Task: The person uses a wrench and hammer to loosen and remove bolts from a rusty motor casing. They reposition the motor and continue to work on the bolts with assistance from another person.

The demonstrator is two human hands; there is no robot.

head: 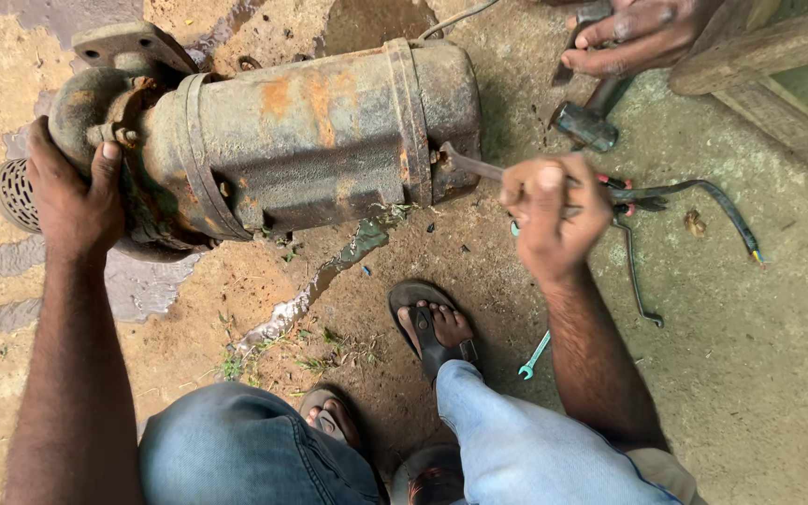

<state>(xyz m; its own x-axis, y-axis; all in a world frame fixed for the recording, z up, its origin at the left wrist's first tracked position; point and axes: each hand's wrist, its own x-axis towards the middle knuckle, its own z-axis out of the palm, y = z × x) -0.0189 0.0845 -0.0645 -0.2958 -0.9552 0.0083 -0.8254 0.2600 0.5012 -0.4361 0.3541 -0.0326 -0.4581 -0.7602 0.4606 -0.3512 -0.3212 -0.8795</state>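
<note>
A large rusty motor pump (301, 140) lies on its side on the dirt ground. My left hand (72, 192) grips its rounded left end, next to a perforated strainer (16, 194). Over at the pump's right end, my right hand (554, 210) is closed around a metal spanner (472, 166). The spanner's head rests against a bolt at the lower edge of the end cover. My two feet in sandals (434, 327) stand just below the pump.
Another person's hand (638, 33) at the top right holds a tool over a hammer (589, 120). A black cable (703, 201), a bent rod (636, 281) and a small teal spanner (535, 355) lie on the ground. Wooden beams (769, 65) fill the top right corner.
</note>
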